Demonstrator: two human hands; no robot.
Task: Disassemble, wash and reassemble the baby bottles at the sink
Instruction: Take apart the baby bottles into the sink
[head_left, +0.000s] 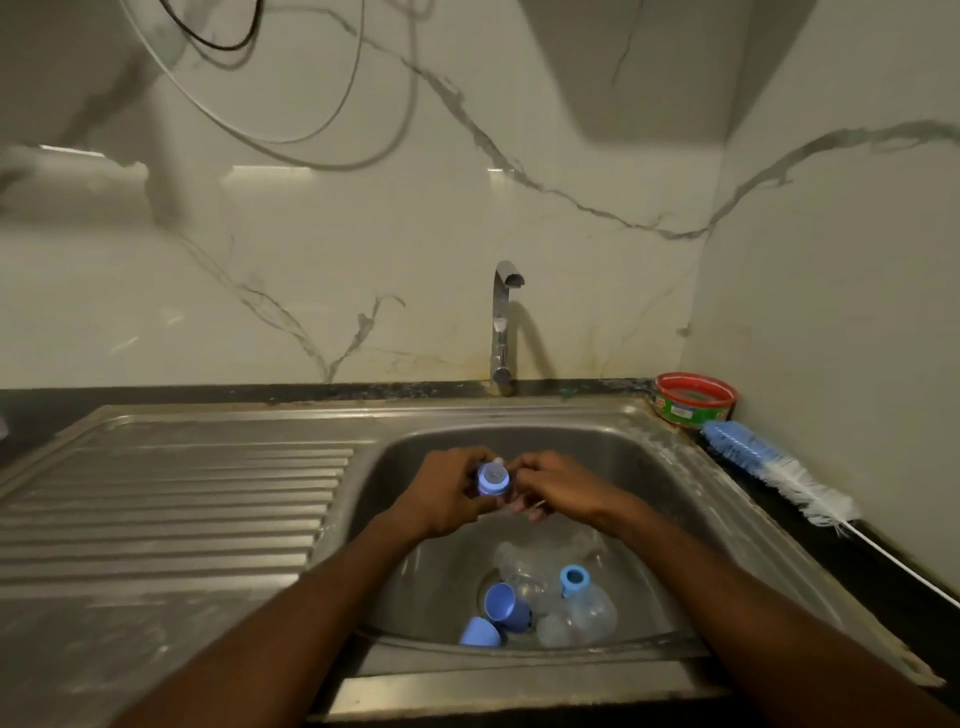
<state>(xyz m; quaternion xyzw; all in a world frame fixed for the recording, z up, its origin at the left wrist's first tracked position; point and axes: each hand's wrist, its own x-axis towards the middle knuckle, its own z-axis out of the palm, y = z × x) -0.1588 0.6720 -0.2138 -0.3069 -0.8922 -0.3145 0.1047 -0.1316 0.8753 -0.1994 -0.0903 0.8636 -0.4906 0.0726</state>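
Observation:
Over the steel sink basin (660, 499) my left hand (447, 493) holds a blue bottle collar with a clear teat (493, 477) pointing toward me. My right hand (550, 488) touches it from the right, fingers curled; what those fingers hold is hidden. On the basin floor lie two blue caps (501, 605) (479, 633), a clear bottle with a blue collar (584, 597), and other clear bottle parts (522, 571).
A chrome tap (503, 322) stands behind the basin, with no water running. The ribbed drainboard (171, 509) lies to the left. On the dark counter at right sit a red and green tub (695, 399) and a blue and white bottle brush (774, 467).

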